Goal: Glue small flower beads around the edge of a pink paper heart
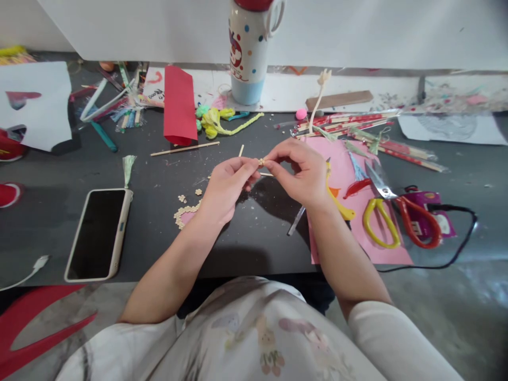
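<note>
Between my two hands, above the dark table, is a tiny cream flower-like piece [261,162]. My left hand [232,182] pinches it from the left with thumb and forefinger. From the other side, the thumb and fingertip of my right hand [299,172] close on it as well. Left of my left wrist lie small loose cream flower pieces [198,192] and a pink shape edged with the same cream pieces [183,214], partly hidden by my forearm. Thin pale sticks [241,151] lie near my fingers.
A phone [99,233] lies at the left. Scissors [383,193] rest on pink paper [321,243] at the right, near a black cable [456,259]. A tall cup [249,58] stands behind, beside folded red paper [179,103] and yellow yarn [214,123].
</note>
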`<state>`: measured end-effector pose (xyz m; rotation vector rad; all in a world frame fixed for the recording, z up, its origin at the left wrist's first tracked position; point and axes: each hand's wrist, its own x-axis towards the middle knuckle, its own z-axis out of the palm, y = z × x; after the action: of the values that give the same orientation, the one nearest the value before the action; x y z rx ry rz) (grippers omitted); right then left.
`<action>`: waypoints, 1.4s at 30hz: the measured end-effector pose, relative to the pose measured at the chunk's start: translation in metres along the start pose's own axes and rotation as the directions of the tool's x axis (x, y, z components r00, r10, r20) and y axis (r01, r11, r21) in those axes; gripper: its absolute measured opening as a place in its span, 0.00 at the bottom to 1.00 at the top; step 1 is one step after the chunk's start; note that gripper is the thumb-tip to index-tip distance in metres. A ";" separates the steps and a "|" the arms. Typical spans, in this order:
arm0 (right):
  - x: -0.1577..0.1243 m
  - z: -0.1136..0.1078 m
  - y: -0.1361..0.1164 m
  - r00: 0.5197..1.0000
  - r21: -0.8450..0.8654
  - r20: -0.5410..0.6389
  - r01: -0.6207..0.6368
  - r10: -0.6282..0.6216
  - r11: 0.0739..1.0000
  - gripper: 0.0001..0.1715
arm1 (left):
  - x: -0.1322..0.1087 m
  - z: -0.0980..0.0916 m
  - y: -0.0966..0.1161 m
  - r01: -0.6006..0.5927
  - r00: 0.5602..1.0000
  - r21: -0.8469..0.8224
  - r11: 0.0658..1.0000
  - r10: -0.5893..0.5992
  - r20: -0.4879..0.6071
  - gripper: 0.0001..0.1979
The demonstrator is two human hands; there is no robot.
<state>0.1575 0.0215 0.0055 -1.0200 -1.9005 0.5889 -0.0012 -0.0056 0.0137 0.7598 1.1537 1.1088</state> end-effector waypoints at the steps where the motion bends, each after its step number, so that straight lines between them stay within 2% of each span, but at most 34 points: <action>1: 0.000 0.000 0.000 1.000 0.000 -0.002 0.000 0.000 1.000 0.08 | 0.000 0.000 0.000 -0.004 1.000 -0.002 1.000 0.004 -0.002 0.08; 7: -0.001 0.000 0.001 0.999 0.028 -0.039 0.037 -0.036 0.999 0.06 | -0.001 0.000 0.000 -0.031 0.999 -0.007 0.999 0.031 0.007 0.08; 13: -0.001 0.000 0.002 0.999 0.024 -0.033 0.015 -0.015 1.000 0.06 | -0.002 0.001 0.001 -0.051 0.999 0.021 0.998 0.051 -0.006 0.08; 24: 0.001 0.003 0.007 0.983 0.096 -0.109 0.156 -0.145 0.983 0.03 | -0.002 -0.001 -0.001 -0.106 0.994 0.040 0.994 0.106 0.008 0.10; 36: 0.000 0.001 0.010 0.992 0.184 -0.096 0.102 -0.086 0.978 0.03 | 0.000 -0.002 -0.003 -0.155 0.988 0.053 0.987 0.154 0.020 0.10; 42: 0.000 -0.002 0.012 1.000 0.282 -0.014 0.016 -0.013 0.959 0.06 | 0.000 -0.003 -0.003 -0.207 0.977 0.091 0.974 0.202 0.062 0.12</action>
<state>0.1640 0.0280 -0.0024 -0.8221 -1.7508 0.8177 -0.0035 -0.0068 0.0105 0.9959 1.1091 1.2015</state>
